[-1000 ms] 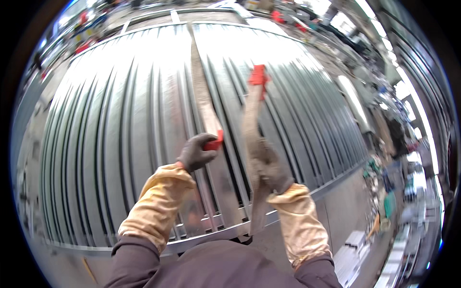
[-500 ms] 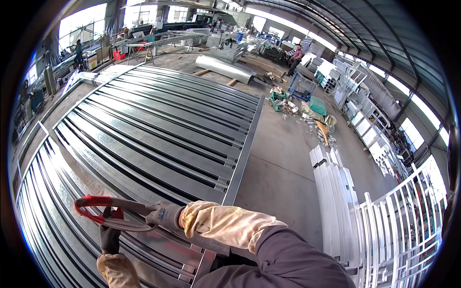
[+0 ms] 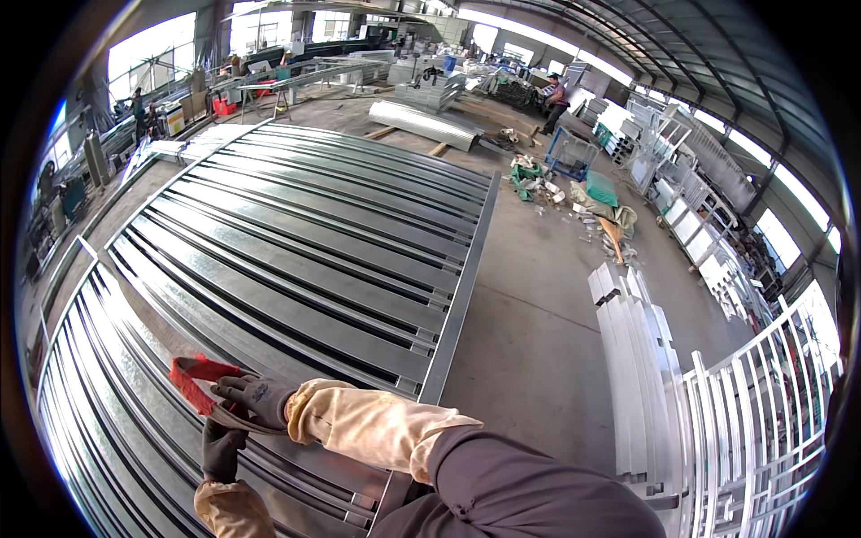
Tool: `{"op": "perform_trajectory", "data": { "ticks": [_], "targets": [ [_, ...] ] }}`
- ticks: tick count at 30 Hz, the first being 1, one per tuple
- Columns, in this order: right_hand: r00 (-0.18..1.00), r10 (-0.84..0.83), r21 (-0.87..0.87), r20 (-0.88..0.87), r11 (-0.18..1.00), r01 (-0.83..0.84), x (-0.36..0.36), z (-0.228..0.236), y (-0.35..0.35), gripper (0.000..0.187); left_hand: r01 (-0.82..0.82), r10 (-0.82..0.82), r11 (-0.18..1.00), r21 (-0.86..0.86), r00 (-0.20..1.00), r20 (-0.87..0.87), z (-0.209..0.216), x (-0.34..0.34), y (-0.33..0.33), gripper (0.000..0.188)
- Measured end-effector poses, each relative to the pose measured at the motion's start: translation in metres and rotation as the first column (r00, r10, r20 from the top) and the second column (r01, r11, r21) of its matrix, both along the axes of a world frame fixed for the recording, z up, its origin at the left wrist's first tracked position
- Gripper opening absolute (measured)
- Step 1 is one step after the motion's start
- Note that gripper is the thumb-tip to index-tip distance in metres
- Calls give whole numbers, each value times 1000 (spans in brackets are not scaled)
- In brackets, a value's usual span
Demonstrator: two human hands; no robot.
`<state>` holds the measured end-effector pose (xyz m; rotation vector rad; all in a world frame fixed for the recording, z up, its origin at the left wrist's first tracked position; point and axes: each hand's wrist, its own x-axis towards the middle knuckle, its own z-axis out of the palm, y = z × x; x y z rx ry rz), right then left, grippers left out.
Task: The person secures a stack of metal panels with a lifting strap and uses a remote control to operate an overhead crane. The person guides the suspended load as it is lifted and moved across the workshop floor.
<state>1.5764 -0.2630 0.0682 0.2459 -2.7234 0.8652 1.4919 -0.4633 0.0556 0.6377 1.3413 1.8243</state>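
Observation:
A looped flat band [image 3: 199,384], grey-brown with bright red parts, is held above shiny metal slats. My left hand [image 3: 223,451], in a dark glove, is closed on its lower side. Close above it, my right hand [image 3: 256,401] in a grey glove wraps its fingers over the same band, hiding part of the loop. Beneath both hands lies a slatted metal panel [image 3: 67,377], its long rails running side by side. Beige sleeve covers are on both my forearms.
A larger slatted metal panel [image 3: 359,260] lies ahead. To the right are stacked white metal lengths [image 3: 628,359] and a white barred railing [image 3: 753,412]. Farther off are a green bundle [image 3: 601,188], a blue wheeled frame [image 3: 570,154] and a standing person [image 3: 556,100].
My right hand has slid left along the band, closer to my left hand. The loop looks smaller and more folded. My left hand has shifted slightly right.

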Motion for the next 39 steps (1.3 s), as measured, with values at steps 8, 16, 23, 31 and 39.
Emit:
{"op": "perform_trajectory", "data": {
  "ticks": [8, 16, 23, 31, 39],
  "targets": [
    [995, 87, -15, 40, 996, -86, -9, -16, -2, 64, 11, -38, 985, 174, 988, 151, -6, 23, -18, 68],
    [991, 105, -995, -83, 42, -87, -13, -44, 7, 24, -242, 280, 952, -190, 936, 215, -54, 14, -2, 37],
    [983, -27, -900, -181, 408, -155, 20, 54, -14, 10, -587, 587, 799, -131, 809, -42, -127, -65, 31, 13],
    [957, -228, -728, -181, 685, 26, 61, 98, 7, 25, -764, 396, 356, -538, 645, -654, -66, -57, 43, 39],
    [966, -182, -782, -181, 622, -30, -102, 275, 28, 35, -651, 756, 578, 492, 200, -623, 88, -67, 90, 90]
  ]
}}
